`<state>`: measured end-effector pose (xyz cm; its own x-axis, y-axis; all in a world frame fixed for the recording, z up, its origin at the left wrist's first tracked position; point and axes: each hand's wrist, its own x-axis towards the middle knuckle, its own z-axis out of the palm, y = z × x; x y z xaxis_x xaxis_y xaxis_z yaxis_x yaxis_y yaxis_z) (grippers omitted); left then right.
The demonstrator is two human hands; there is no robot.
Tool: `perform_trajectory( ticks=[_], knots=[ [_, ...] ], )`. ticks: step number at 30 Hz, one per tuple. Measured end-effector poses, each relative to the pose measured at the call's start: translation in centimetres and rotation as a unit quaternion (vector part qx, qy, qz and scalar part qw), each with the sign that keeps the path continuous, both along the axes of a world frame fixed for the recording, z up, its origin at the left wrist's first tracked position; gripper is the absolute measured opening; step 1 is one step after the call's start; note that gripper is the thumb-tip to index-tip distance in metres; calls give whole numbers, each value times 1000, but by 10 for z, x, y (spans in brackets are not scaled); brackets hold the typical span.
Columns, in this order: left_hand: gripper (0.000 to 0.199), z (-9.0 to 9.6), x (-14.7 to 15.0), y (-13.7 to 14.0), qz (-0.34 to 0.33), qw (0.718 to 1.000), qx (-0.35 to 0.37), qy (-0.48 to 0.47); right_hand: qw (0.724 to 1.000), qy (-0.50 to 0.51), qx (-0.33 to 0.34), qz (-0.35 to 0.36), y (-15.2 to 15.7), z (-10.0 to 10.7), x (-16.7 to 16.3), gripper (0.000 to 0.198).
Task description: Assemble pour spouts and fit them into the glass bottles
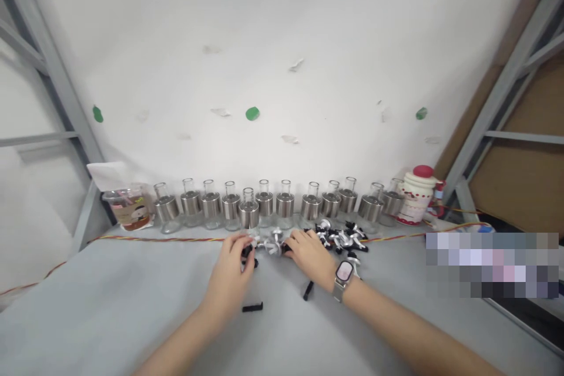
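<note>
My left hand (233, 267) is closed, thumb and fingers around a small black part (247, 251). My right hand (311, 255), with a watch (343, 273) at its wrist, curls its fingers over another small dark part (286, 247), mostly hidden. Between the hands lie several silver parts with round discs (274, 245). A heap of black-and-silver pieces (341, 238) spreads behind and right of my right hand; their exact kind is too small to tell. Two loose black strips, one (252, 308) by my left forearm and one (308, 291) below my right wrist, lie on the grey table (282, 341).
A row of glass bottles with metal sleeves (249, 211) lines the back wall. At its left end stands a plastic cup (130, 208), at its right a cream jar with a red lid (416, 197). A twisted wire (167, 239) runs along the table's back.
</note>
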<state>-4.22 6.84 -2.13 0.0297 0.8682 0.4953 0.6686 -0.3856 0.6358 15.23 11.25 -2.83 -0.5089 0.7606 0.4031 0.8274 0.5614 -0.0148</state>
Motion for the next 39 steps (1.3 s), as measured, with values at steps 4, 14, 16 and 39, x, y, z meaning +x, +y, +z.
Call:
perform_trajectory(
  ticks=[4,14,16,39],
  knots=[
    [18,-8,-4,5,-8,997,29,77,998,41,-44,-20,-8,-3,8,15],
    [37,-17,-8,30,16,983,46,176,954,231,-193,2,-30,-5,32,18],
    [36,-18,-7,32,20,982,36,186,950,243,-196,2,-30,-5,32,19],
    [44,-14,12,7,49,965,48,254,945,287,-154,-20,-42,12,26,13]
  ],
)
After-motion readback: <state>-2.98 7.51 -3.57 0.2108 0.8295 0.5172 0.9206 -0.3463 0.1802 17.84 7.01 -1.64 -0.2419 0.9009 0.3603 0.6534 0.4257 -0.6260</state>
